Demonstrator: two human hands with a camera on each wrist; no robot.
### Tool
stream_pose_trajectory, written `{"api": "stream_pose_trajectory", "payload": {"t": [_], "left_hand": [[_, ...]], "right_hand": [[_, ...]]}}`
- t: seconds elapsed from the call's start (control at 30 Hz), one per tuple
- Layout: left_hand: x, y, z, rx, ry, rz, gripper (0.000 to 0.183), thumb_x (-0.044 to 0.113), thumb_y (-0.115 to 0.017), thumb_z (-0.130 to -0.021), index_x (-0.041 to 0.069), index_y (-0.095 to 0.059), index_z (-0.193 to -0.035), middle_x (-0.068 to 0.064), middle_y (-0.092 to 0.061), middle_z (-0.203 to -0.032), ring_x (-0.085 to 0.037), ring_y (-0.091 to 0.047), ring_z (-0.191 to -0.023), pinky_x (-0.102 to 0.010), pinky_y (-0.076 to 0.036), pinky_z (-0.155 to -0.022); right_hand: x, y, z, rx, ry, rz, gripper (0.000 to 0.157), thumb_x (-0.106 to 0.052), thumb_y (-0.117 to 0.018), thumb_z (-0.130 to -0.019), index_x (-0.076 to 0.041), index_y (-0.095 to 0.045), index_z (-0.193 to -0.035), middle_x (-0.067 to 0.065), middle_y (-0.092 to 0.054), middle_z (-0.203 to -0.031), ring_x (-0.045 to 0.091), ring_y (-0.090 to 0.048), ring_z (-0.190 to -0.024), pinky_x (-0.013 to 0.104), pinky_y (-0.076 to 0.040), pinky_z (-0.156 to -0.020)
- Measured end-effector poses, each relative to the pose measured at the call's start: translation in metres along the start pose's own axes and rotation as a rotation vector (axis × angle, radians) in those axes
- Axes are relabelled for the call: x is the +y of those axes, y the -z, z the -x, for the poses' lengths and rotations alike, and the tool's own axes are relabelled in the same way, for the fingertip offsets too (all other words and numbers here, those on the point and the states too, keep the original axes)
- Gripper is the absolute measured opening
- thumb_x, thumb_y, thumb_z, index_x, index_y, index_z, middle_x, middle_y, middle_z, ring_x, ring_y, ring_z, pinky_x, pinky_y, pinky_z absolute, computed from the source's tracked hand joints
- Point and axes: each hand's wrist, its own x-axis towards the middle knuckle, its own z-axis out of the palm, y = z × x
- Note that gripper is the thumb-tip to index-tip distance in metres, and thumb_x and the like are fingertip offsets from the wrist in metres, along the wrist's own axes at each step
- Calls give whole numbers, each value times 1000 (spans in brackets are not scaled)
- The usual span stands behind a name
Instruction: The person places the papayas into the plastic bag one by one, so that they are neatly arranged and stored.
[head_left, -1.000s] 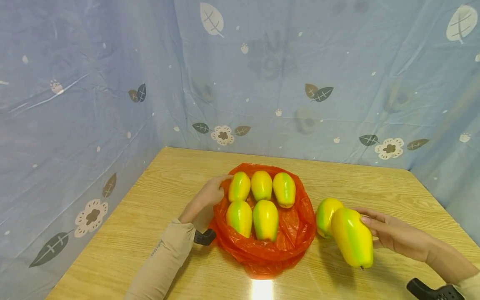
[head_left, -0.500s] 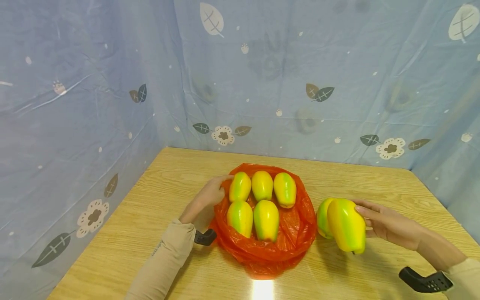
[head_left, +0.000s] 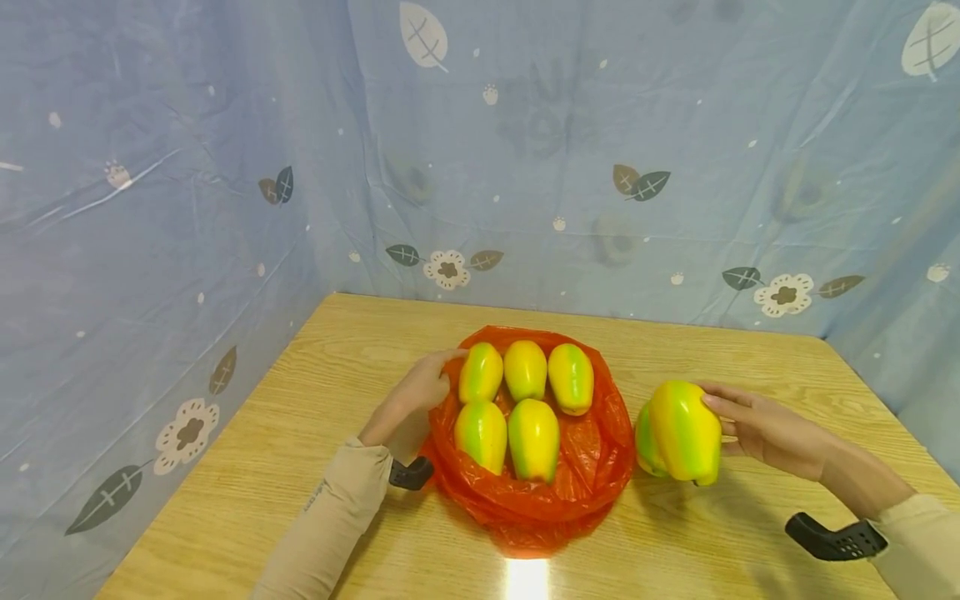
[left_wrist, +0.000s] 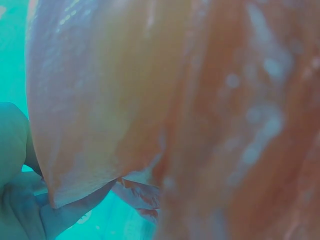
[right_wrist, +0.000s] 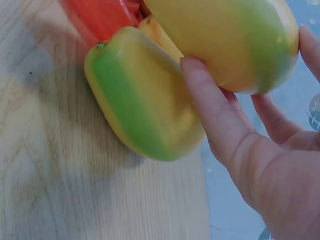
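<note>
A red plastic bag (head_left: 588, 454) stands wide open on the table, with several yellow papayas (head_left: 533, 440) striped in green inside it in two rows. At the bag's left rim, my left hand (head_left: 416, 387) pinches the plastic; in the left wrist view its fingers (left_wrist: 75, 212) lie under the bag's edge, and the film fills most of that view. To the right of the bag, my right hand (head_left: 772, 433) grips another papaya (head_left: 686, 433) between thumb and fingers, raised over the table. Behind it, a second papaya (right_wrist: 140, 100) rests on the wood, partly hidden in the head view.
The wooden table (head_left: 360, 333) runs back to a blue patterned curtain (head_left: 525, 167), which also hangs along the left and right sides. Black wrist mounts (head_left: 836, 537) sit on both forearms. The loose papaya stands close beside the bag's right edge.
My right hand has moved left and slightly away from me with its papaya, which now overlaps more of the one on the table. My left hand has stayed at the bag's rim.
</note>
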Motion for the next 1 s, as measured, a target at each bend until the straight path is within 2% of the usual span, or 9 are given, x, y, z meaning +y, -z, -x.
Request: {"api": "stream_pose_trajectory", "payload": {"t": [0.13, 0.2, 0.37, 0.5, 0.63, 0.7, 0.83, 1.0], "left_hand": [[0, 0, 0, -1, -3, -3, 54, -14, -41, -83, -2, -50, -135, -21, -49, -136, -32, -48, -120, -45, -39, -102], [0, 0, -1, -2, -6, -6, 54, -14, -41, -83, -1, -51, -135, -21, -50, -135, -31, -49, -118, -45, -40, -101], [0, 1, 0, -13, 16, 0, 55, -14, -41, -84, 0, -50, -136, -20, -49, -136, -30, -48, -120, -44, -39, -102], [1, 1, 0, -15, 28, 8, 55, -14, -41, -84, 0, -50, -136, -20, -48, -137, -31, -45, -125, -45, -36, -104], [2, 1, 1, -4, 10, -6, 55, -14, -41, -83, -1, -51, -135, -21, -49, -136, -33, -44, -125, -46, -36, -105], [2, 1, 1, 3, -5, -13, 55, -14, -42, -82, -2, -51, -135, -22, -50, -135, -34, -45, -124, -46, -37, -104], [1, 0, 1, 16, -31, -20, 57, -15, -41, -79, -3, -51, -134, -23, -52, -133, -30, -52, -112, -41, -44, -95], [2, 0, 1, 22, -40, -23, 57, -15, -40, -79, -3, -51, -133, -22, -53, -132, -28, -52, -102, -37, -45, -86]], "right_hand": [[-2, -1, -5, 34, -6, 26, 34, -16, -23, -105, -30, -43, -129, -2, -54, -128, 19, -55, -115, 42, -47, -95], [-2, -1, -8, 44, -2, 38, 34, -16, -24, -105, -27, -40, -133, -2, -54, -128, 19, -55, -115, 41, -47, -95], [-3, -3, -15, 80, 6, 77, 38, -17, -25, -105, -13, -24, -143, -4, -53, -128, 18, -55, -115, 42, -47, -94], [-5, -7, -22, 128, -7, 119, 51, -19, -28, -105, -1, -9, -149, -5, -53, -127, 17, -56, -113, 42, -48, -93], [-9, -15, -32, 173, -16, 164, 64, -21, -31, -105, 9, 7, -146, -6, -51, -125, 16, -56, -111, 41, -49, -92], [-11, -20, -37, 192, -21, 174, 66, -23, -32, -104, 10, 8, -146, -6, -50, -124, 16, -57, -110, 40, -49, -92], [-14, -30, -47, 204, -21, 157, 68, -24, -35, -104, 10, 6, -146, -3, -51, -123, 17, -57, -109, 39, -49, -92], [-11, -38, -61, 192, -14, 145, 66, -24, -37, -104, 9, 0, -147, 3, -54, -120, 22, -58, -107, 40, -49, -91]]}}
